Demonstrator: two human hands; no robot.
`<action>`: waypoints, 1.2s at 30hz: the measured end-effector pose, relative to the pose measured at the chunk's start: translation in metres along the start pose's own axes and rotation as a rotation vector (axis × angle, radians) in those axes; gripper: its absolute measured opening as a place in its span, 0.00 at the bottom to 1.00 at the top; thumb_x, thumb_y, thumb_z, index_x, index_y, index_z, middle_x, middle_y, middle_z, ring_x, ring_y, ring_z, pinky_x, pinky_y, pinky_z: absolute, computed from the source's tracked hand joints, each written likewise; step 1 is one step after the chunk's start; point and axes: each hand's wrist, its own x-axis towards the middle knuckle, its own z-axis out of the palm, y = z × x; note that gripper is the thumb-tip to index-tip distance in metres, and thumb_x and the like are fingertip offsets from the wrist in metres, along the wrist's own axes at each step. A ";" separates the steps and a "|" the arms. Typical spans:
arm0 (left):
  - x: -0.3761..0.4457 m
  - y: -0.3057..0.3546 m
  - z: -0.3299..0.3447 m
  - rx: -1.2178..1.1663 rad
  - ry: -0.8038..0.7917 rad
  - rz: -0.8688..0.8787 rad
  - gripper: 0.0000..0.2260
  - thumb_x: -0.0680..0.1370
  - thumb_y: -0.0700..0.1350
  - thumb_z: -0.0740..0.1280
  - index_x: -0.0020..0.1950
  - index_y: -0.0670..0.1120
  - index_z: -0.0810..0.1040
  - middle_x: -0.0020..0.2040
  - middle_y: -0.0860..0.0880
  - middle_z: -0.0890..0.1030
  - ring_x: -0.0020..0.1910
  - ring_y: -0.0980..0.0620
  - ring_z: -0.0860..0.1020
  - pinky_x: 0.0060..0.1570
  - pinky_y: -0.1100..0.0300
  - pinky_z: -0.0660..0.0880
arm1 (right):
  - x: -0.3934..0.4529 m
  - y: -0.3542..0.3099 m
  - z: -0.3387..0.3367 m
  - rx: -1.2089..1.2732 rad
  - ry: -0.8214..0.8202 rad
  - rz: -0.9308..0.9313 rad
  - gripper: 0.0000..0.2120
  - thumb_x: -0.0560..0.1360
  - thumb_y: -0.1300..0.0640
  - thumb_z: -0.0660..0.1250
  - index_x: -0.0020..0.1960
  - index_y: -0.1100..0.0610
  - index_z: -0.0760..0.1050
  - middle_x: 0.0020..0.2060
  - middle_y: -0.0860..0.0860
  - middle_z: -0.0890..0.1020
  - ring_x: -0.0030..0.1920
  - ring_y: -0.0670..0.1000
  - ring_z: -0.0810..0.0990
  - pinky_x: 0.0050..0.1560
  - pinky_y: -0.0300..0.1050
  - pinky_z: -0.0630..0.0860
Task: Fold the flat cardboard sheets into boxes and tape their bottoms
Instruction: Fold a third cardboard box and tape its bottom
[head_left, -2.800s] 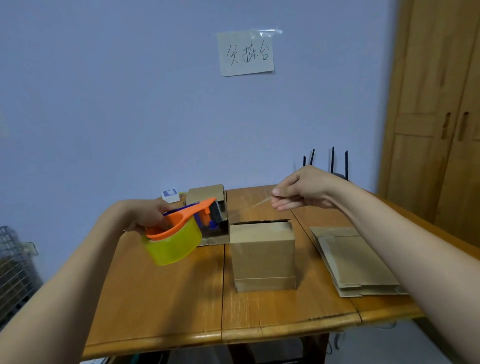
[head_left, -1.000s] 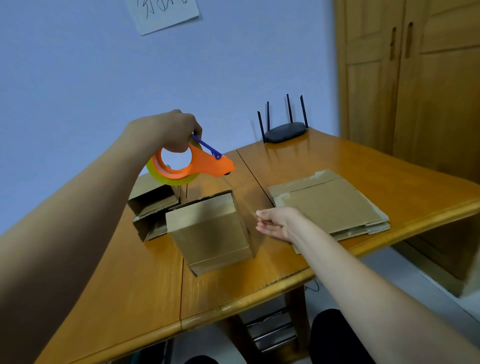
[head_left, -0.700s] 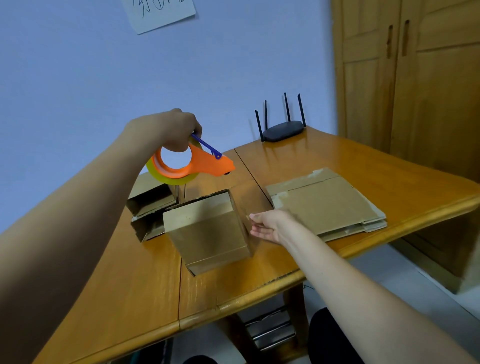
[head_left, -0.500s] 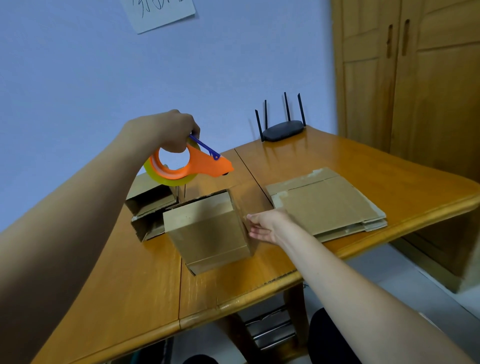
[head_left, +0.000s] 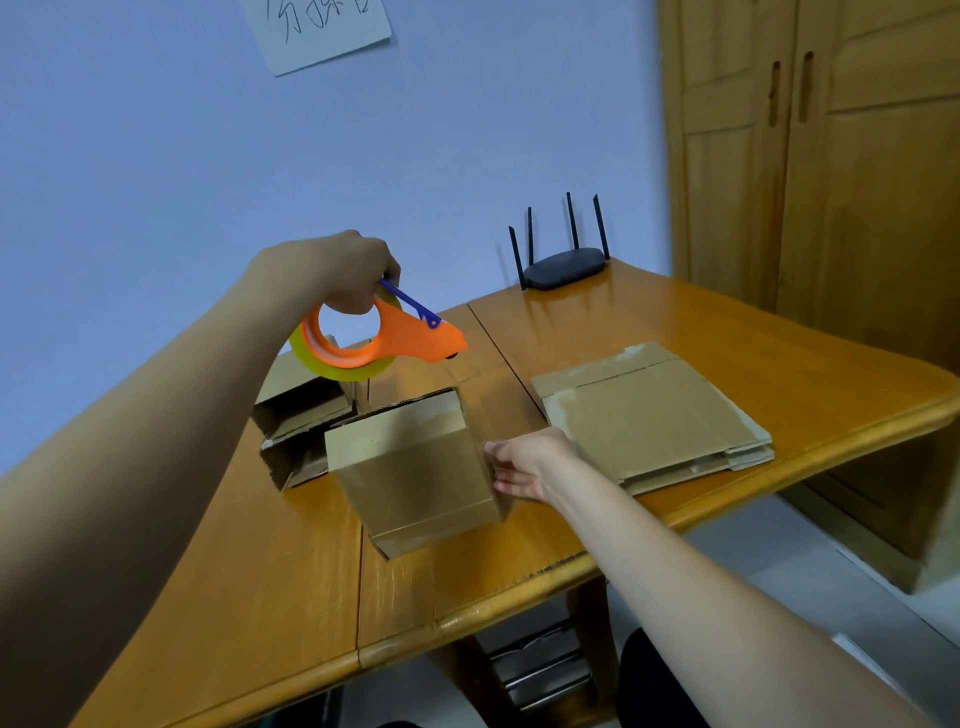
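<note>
One folded box (head_left: 415, 473) stands on the table (head_left: 249, 597) near its front edge, two more boxes (head_left: 301, 415) behind it, and one stack of flat sheets (head_left: 649, 415) at right. The right hand (head_left: 524, 462) presses straight fingers on the box side; the left hand (head_left: 337, 275) holds the tape dispenser (head_left: 374, 343) above, fingers clamped on it.

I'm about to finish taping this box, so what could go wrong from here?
The folded box sits near the table edge, and the right hand touches only its side, so a push could slide it off. The left hand holds the tape dispenser in the air, so loose tape might stick to itself.
</note>
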 end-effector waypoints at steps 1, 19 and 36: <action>0.000 -0.001 0.001 -0.003 -0.001 -0.001 0.16 0.77 0.33 0.62 0.60 0.48 0.78 0.51 0.46 0.78 0.51 0.46 0.71 0.43 0.56 0.69 | -0.001 0.000 0.000 -0.008 0.005 -0.004 0.04 0.78 0.67 0.69 0.50 0.63 0.83 0.48 0.57 0.85 0.46 0.55 0.85 0.37 0.45 0.83; 0.009 -0.003 0.009 -0.008 -0.008 0.016 0.15 0.76 0.35 0.63 0.59 0.48 0.78 0.48 0.46 0.78 0.51 0.44 0.75 0.42 0.55 0.72 | -0.053 -0.003 0.023 -0.242 0.028 -0.642 0.24 0.85 0.46 0.55 0.79 0.52 0.65 0.75 0.48 0.70 0.74 0.50 0.68 0.68 0.43 0.64; 0.009 -0.002 -0.001 0.015 -0.025 0.033 0.14 0.75 0.36 0.63 0.56 0.50 0.77 0.43 0.49 0.75 0.48 0.44 0.76 0.44 0.52 0.76 | -0.032 0.053 0.034 -0.510 -0.084 -0.645 0.38 0.82 0.47 0.64 0.83 0.48 0.46 0.69 0.49 0.76 0.69 0.51 0.74 0.67 0.46 0.72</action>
